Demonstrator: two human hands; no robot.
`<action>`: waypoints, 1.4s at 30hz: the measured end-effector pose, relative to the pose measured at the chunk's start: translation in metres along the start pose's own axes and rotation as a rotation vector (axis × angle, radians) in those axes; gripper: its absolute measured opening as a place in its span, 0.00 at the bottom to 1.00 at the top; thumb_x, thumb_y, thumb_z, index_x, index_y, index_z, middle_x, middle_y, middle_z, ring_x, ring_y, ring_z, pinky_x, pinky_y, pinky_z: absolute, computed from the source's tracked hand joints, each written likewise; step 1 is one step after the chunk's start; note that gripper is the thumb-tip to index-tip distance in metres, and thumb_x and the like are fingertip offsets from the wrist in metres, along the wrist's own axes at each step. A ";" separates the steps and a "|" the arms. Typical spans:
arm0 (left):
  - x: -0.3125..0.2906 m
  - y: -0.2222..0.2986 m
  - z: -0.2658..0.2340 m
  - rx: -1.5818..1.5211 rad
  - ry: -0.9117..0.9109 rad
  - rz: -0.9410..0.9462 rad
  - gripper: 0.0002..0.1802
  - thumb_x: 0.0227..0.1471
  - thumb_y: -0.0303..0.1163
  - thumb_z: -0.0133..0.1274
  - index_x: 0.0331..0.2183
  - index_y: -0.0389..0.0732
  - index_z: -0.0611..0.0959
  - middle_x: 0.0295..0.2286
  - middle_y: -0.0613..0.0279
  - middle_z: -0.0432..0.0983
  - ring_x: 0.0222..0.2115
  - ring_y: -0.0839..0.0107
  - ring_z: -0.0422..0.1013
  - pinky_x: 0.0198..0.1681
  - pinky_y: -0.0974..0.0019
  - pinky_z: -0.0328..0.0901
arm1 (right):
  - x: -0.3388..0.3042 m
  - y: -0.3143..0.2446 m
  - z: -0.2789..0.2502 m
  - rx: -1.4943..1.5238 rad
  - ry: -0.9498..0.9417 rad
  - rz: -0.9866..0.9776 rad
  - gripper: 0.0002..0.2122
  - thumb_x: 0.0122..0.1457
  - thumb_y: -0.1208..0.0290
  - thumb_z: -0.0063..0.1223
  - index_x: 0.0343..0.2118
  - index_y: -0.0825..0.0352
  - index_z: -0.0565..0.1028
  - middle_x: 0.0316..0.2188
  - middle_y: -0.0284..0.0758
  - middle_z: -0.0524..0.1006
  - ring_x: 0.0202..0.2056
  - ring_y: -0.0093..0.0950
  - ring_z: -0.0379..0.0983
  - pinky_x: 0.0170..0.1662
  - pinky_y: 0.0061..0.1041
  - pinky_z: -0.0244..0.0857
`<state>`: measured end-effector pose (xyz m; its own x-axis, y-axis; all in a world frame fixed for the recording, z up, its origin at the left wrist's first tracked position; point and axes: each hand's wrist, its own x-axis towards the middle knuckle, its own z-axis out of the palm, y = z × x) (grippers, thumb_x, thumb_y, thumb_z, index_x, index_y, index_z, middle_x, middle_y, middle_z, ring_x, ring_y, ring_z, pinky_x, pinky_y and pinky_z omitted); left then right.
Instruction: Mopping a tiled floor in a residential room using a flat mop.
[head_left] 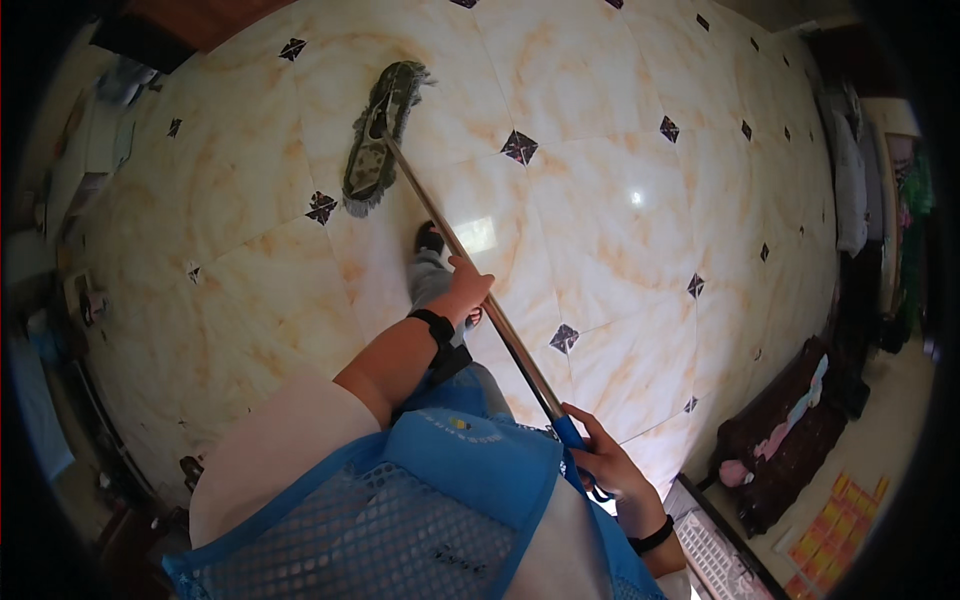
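A flat dust mop [370, 172] with a fringed, camouflage-patterned head lies on the tiled floor ahead of me, slightly left of the middle. Its long metal pole slants down toward my body, to the right. Partway along the pole, my left hand [468, 285] is wrapped round it. At the pole's upper end, by the blue grip [568, 432], my right hand [606, 462] is closed on it, with some fingers partly hidden. I wear dark bands on both wrists and a blue mesh vest [450, 450].
Pale marbled floor tiles [620, 230] with dark diamond insets spread all round. My dark shoe [429, 238] is just below the mop head. A dark wooden bench [775, 430] stands at the lower right, near a white slatted object [715, 555]. Reddish-brown furniture [205, 20] is at the upper left.
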<state>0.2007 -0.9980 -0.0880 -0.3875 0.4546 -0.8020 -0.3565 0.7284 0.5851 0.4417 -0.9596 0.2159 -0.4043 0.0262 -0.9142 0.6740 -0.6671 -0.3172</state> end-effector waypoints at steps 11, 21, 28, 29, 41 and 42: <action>0.109 0.091 -0.059 -0.090 0.121 -0.015 0.52 0.41 0.27 0.50 0.51 0.24 0.29 0.25 0.41 0.69 0.16 0.57 0.69 0.12 0.57 0.63 | 0.080 -0.112 -0.013 0.017 -0.065 -0.072 0.31 0.52 0.79 0.47 0.59 0.56 0.52 0.19 0.30 0.67 0.14 0.17 0.60 0.16 0.16 0.56; 0.184 0.151 -0.049 0.242 0.173 -0.020 0.19 0.45 0.28 0.47 0.40 0.28 0.72 0.18 0.52 0.73 0.15 0.60 0.70 0.19 0.51 0.64 | 0.092 -0.210 -0.062 0.120 -0.113 -0.042 0.28 0.55 0.77 0.45 0.59 0.55 0.53 0.24 0.33 0.68 0.15 0.16 0.57 0.17 0.14 0.51; 0.213 0.137 -0.002 0.658 0.097 0.114 0.13 0.42 0.29 0.49 0.34 0.39 0.79 0.21 0.53 0.76 0.24 0.57 0.73 0.28 0.41 0.62 | 0.073 -0.206 -0.098 0.140 -0.074 -0.020 0.28 0.55 0.77 0.46 0.59 0.54 0.53 0.24 0.33 0.69 0.16 0.15 0.60 0.18 0.15 0.55; 0.215 0.135 0.009 0.716 0.090 0.135 0.13 0.41 0.29 0.50 0.33 0.41 0.80 0.21 0.53 0.76 0.26 0.57 0.73 0.30 0.39 0.61 | 0.068 -0.204 -0.103 0.151 -0.075 -0.024 0.28 0.55 0.77 0.46 0.59 0.54 0.53 0.24 0.33 0.69 0.15 0.15 0.60 0.18 0.15 0.55; 0.118 0.184 0.169 1.571 -0.124 0.513 0.08 0.38 0.33 0.51 0.23 0.46 0.84 0.18 0.56 0.76 0.23 0.55 0.73 0.34 0.35 0.58 | 0.000 -0.117 -0.238 0.198 -0.025 -0.100 0.27 0.57 0.76 0.45 0.59 0.56 0.53 0.24 0.36 0.70 0.14 0.16 0.57 0.18 0.16 0.53; 0.111 0.184 0.188 1.575 -0.123 0.525 0.08 0.38 0.33 0.51 0.23 0.46 0.84 0.18 0.56 0.76 0.23 0.55 0.73 0.34 0.35 0.58 | -0.006 -0.107 -0.252 0.215 -0.020 -0.110 0.27 0.57 0.76 0.45 0.59 0.56 0.52 0.24 0.36 0.70 0.15 0.16 0.57 0.18 0.15 0.53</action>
<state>0.2518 -0.7178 -0.0920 -0.0880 0.7803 -0.6192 0.9616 0.2288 0.1516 0.5281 -0.7007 0.1911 -0.4817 0.0938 -0.8713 0.4791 -0.8043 -0.3515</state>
